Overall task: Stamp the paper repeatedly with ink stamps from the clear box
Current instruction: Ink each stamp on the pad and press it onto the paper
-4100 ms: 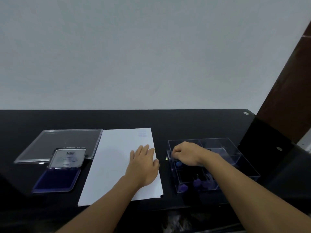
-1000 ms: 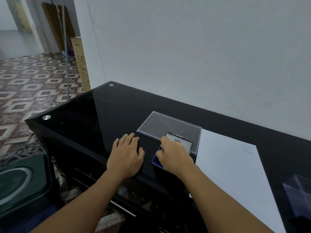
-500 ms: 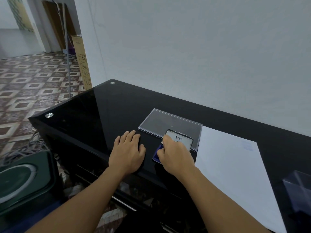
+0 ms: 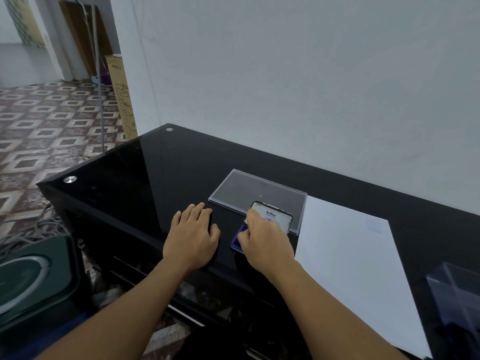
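Head view: left hand [image 4: 192, 241] lies flat on the table [image 4: 130, 183], palm down, fingers straight. Its grip is wide and holds nothing. It's near the front edge, just left of the ink pad.

Right hand [image 4: 265, 242] is over the blue ink pad [image 4: 237, 241], fingers curled down onto it. Grip is narrow, but I cannot tell whether it pinches anything; whatever is under the fingers is hidden.

Pad lid [image 4: 272, 216], marked "Artline", stands tilted up behind the right hand. It's in front of a clear lid [image 4: 249, 190] that lies flat toward the table's back edge.

Paper [image 4: 350, 255] lies flat just right of the pad and reaches toward the front edge. Faint blue stamp mark [image 4: 374, 224] near its far right corner.

Clear box [image 4: 457, 294] is right of the paper, by the front edge, cut off by the frame. Contents too dark to tell.
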Demonstrator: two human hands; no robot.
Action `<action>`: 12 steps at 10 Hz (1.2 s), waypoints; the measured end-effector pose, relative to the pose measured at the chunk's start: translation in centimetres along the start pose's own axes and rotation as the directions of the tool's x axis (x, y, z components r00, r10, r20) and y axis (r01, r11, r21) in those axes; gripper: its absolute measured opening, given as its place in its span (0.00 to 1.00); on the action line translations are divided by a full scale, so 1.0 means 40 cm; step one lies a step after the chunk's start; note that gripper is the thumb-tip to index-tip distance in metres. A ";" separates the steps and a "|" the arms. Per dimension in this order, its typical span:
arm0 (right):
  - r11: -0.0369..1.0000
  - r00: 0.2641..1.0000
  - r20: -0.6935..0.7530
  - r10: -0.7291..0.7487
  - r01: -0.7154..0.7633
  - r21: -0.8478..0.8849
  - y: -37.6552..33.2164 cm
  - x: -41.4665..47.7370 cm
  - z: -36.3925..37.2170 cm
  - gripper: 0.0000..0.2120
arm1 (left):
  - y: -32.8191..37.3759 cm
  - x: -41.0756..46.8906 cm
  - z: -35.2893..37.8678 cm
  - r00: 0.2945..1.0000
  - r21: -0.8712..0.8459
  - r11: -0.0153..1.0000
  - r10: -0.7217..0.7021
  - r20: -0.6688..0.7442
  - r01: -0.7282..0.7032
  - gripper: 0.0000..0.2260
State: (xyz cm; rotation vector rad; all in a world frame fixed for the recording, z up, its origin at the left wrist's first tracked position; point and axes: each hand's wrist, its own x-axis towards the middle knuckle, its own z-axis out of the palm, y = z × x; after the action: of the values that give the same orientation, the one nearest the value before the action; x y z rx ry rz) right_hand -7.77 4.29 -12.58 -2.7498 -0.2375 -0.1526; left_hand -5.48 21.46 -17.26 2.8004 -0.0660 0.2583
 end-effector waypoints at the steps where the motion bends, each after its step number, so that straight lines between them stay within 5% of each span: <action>1: 1.000 1.000 -0.012 0.010 -0.010 0.004 -0.001 -0.001 0.007 0.03 | 0.000 0.000 0.000 1.000 0.002 1.000 -0.001 0.002 0.001 0.23; 9: 0.999 1.000 0.020 0.014 -0.015 0.046 -0.007 -0.002 -0.019 0.04 | -0.003 0.004 0.001 1.000 -0.016 1.000 -0.004 0.009 0.004 0.24; 12: 0.991 0.994 -0.042 0.097 -0.092 0.099 0.043 -0.033 -0.056 0.05 | 0.042 0.024 -0.064 0.999 -0.157 0.987 0.018 -0.032 -0.023 0.19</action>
State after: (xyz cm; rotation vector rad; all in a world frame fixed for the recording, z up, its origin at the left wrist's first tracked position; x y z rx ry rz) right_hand -8.92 1.69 -11.31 -2.6517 -0.0988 -0.1752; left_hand -5.11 20.71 -14.17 2.6397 -0.1031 0.2882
